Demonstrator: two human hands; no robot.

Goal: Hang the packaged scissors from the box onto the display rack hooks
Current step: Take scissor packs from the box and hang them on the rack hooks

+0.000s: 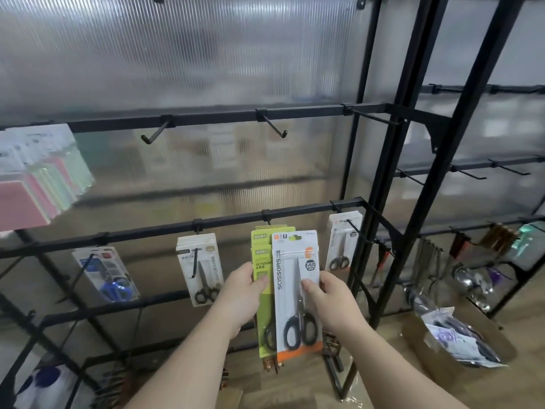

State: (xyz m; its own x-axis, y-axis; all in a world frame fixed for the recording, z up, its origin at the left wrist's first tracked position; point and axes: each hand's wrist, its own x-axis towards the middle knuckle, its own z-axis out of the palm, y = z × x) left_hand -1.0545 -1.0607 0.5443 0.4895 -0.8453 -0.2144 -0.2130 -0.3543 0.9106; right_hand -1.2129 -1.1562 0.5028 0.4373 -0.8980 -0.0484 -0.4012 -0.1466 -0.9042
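A white scissors pack [290, 290] with black handles and an orange bottom edge is held upright in front of the middle rail [224, 221]. My right hand [330, 299] pinches its right edge. Behind it hang green scissors packs [261, 262] on a hook, and my left hand [244, 293] grips their left edge with the thumb on the front. More scissors packs hang to the left [203, 273] and to the right [342, 246]. The cardboard box [460, 352] with more packs sits on the floor at the lower right.
Two bare hooks [153, 134] [274, 126] stick out of the upper rail. Pastel packs [38, 178] hang at far left, a blue-handled scissors pack [109, 276] below them. A black upright post [413, 184] separates a second rack with hanging items [472, 276] on the right.
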